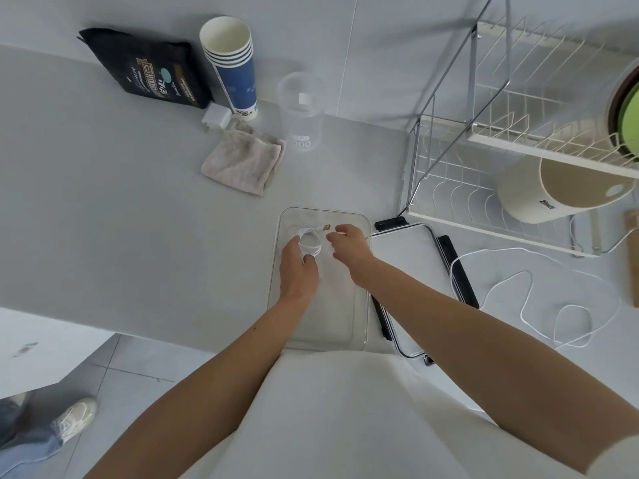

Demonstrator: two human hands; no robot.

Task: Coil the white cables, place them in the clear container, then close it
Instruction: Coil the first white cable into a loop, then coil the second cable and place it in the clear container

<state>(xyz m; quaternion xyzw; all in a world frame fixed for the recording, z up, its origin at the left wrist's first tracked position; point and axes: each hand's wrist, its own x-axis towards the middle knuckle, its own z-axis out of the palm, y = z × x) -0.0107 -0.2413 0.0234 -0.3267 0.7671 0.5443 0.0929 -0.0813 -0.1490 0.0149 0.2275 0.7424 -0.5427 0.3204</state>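
Note:
A coiled white cable (310, 243) with an orange-tipped USB plug sits in the far end of the clear container (359, 316), which lies open on the grey counter. My left hand (298, 271) holds the coil from the near side, thumb and fingers curled round it. My right hand (349, 247) hovers just to the right of the coil with fingers loosely bent, and a white plug end shows at its fingertips. The container's lid (404, 267), clear with black clips, lies right of the container. A second white cable (525, 299) sprawls loose on the counter further right.
Behind the container lie a folded cloth (243, 159), a white charger (215, 117), a stack of paper cups (231, 63), a black bag (152, 69) and a clear jar (301, 112). A wire dish rack (511, 143) with a cream bucket fills the right side. A person's shoe (74, 421) is lower left.

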